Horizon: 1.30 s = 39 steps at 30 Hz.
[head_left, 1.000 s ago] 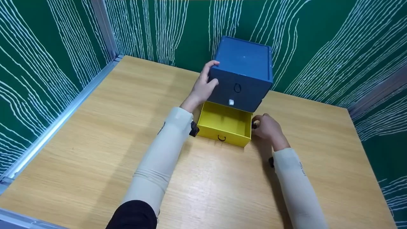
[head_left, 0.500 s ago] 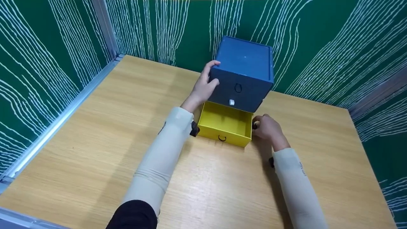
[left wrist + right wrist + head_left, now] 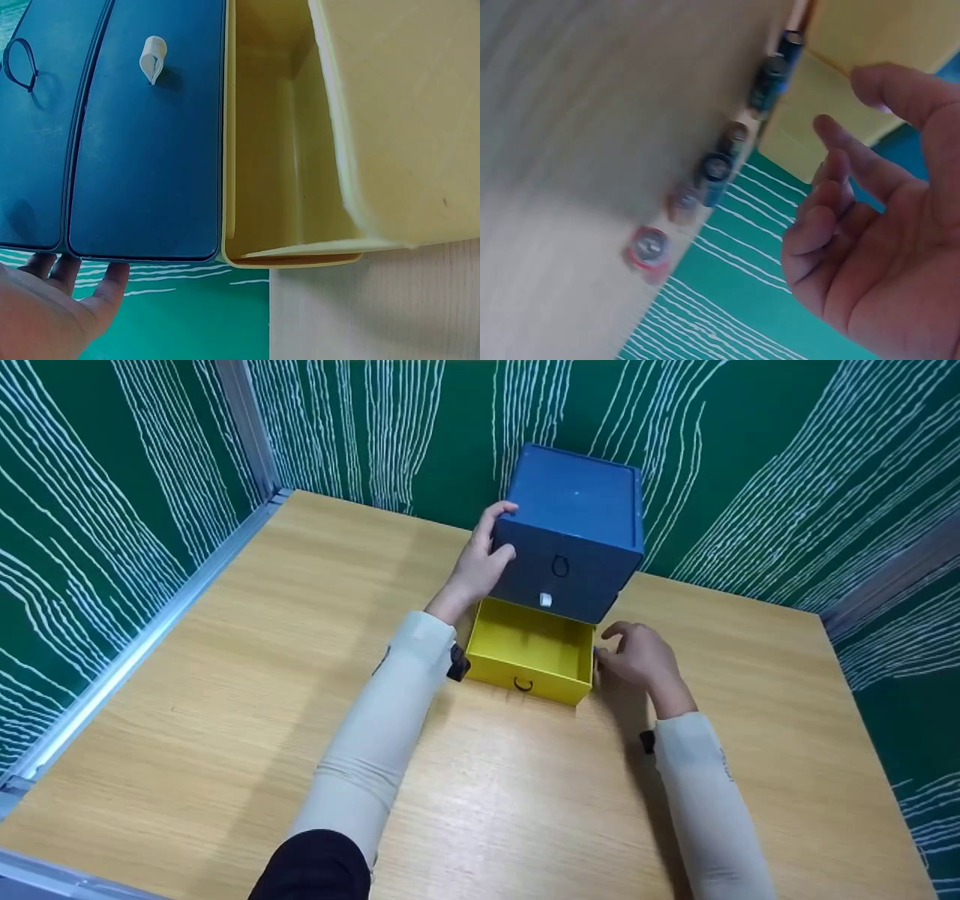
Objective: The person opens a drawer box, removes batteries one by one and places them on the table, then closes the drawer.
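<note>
A stacked drawer cabinet, blue on top with dark blue fronts (image 3: 562, 574), stands near the table's back edge. Its bottom yellow drawer (image 3: 525, 686) is pulled out and looks empty inside. My left hand (image 3: 480, 566) rests on the cabinet's left side, index finger at the top edge and thumb by the front corner. In the right wrist view, my right hand (image 3: 885, 217) has loosely bent fingers holding nothing, just right of the drawer. Several small upright cylinders with metallic tops, one of them red (image 3: 650, 247), line the table beside the cabinet; blur hides their kind.
The wooden table (image 3: 262, 720) extends to both sides and toward me. Green panels (image 3: 442, 427) with white lines stand behind and at the sides. A metal rail (image 3: 150, 637) runs along the left edge. Small loops, one black (image 3: 560, 566) and one white (image 3: 545, 600), hang on the fronts.
My right hand has shifted slightly right, away from the drawer, and its fingers have spread. A small dark thing at its fingertips earlier is no longer held. My left hand stays put.
</note>
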Motion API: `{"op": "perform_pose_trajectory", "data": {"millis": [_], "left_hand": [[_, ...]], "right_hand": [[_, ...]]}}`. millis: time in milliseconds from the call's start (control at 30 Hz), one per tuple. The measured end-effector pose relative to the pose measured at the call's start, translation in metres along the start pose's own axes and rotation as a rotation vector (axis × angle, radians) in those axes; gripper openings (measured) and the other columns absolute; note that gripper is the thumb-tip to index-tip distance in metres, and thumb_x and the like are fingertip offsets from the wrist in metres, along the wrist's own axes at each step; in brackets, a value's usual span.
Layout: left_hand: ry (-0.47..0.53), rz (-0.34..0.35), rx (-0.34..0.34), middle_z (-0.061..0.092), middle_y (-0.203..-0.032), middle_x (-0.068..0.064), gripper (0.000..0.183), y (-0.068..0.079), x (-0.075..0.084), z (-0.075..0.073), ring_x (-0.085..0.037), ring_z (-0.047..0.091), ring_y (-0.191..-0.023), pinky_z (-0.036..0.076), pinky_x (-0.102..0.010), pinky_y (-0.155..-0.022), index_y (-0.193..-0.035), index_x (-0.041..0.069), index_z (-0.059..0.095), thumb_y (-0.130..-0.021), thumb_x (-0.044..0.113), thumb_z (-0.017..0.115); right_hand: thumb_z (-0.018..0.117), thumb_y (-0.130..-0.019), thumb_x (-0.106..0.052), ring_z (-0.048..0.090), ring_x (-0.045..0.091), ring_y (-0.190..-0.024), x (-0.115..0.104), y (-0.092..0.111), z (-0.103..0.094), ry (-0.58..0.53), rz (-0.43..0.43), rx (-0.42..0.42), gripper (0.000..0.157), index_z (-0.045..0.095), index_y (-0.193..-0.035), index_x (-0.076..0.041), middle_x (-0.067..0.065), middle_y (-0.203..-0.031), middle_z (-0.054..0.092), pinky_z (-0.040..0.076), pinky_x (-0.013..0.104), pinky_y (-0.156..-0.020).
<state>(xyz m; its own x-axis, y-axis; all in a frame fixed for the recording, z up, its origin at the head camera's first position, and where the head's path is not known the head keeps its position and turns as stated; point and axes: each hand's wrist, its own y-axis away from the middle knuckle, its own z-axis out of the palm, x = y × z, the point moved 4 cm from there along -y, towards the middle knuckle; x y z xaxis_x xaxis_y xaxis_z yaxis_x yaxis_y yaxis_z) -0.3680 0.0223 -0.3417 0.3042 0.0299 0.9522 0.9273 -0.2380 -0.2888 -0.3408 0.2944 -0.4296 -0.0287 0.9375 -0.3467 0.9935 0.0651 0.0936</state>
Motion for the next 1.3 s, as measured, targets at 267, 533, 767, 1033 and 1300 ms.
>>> {"op": "perform_pose_trajectory", "data": {"millis": [267, 533, 767, 1033, 1300], "left_hand": [[0.013, -0.012, -0.004, 0.019, -0.141, 0.008, 0.046, 0.0, -0.001, 0.001, -0.018, 0.03, -0.121, 0.028, -0.04, -0.099, -0.126, 0.032, 0.029, -0.087, 0.011, 0.039], [0.014, -0.018, -0.001, 0.019, -0.141, 0.009, 0.047, 0.002, 0.0, 0.001, -0.017, 0.029, -0.121, 0.028, -0.041, -0.099, -0.127, 0.033, 0.029, -0.087, 0.01, 0.039], [0.007, -0.022, -0.001, 0.019, -0.142, 0.009, 0.047, 0.002, 0.002, 0.002, -0.017, 0.029, -0.122, 0.027, -0.042, -0.1, -0.127, 0.033, 0.029, -0.087, 0.01, 0.039], [-0.018, 0.027, 0.012, 0.018, -0.142, 0.008, 0.047, 0.001, 0.003, 0.001, -0.015, 0.028, -0.121, 0.026, -0.039, -0.1, -0.128, 0.027, 0.029, -0.087, 0.008, 0.038], [-0.021, 0.022, 0.012, 0.019, -0.141, 0.008, 0.046, 0.002, 0.002, 0.001, -0.015, 0.029, -0.121, 0.026, -0.04, -0.101, -0.128, 0.028, 0.029, -0.087, 0.009, 0.038]], "right_hand": [[0.059, -0.077, -0.041, 0.051, 0.023, -0.069, -0.012, 0.021, -0.013, -0.05, 0.022, 0.048, 0.029, 0.059, -0.098, -0.021, 0.005, -0.083, 0.058, 0.044, 0.028, -0.054], [0.061, -0.075, -0.034, 0.049, 0.021, -0.069, -0.032, 0.036, -0.016, -0.046, -0.093, 0.095, 0.016, 0.063, -0.083, -0.02, 0.002, -0.076, 0.059, 0.042, 0.029, -0.058], [0.061, -0.074, -0.031, 0.049, 0.02, -0.067, -0.05, 0.048, -0.016, -0.09, -0.157, 0.079, 0.011, 0.062, -0.079, -0.021, 0.0, -0.072, 0.058, 0.042, 0.029, -0.058], [0.061, -0.075, -0.035, 0.052, 0.017, -0.066, -0.074, 0.061, -0.004, -0.134, -0.278, -0.009, 0.012, 0.063, -0.083, -0.026, -0.003, -0.074, 0.06, 0.044, 0.028, -0.055], [0.061, -0.075, -0.033, 0.054, 0.014, -0.064, -0.085, 0.065, 0.011, -0.142, -0.307, -0.05, 0.009, 0.063, -0.082, -0.029, -0.006, -0.073, 0.061, 0.045, 0.027, -0.056]]}}
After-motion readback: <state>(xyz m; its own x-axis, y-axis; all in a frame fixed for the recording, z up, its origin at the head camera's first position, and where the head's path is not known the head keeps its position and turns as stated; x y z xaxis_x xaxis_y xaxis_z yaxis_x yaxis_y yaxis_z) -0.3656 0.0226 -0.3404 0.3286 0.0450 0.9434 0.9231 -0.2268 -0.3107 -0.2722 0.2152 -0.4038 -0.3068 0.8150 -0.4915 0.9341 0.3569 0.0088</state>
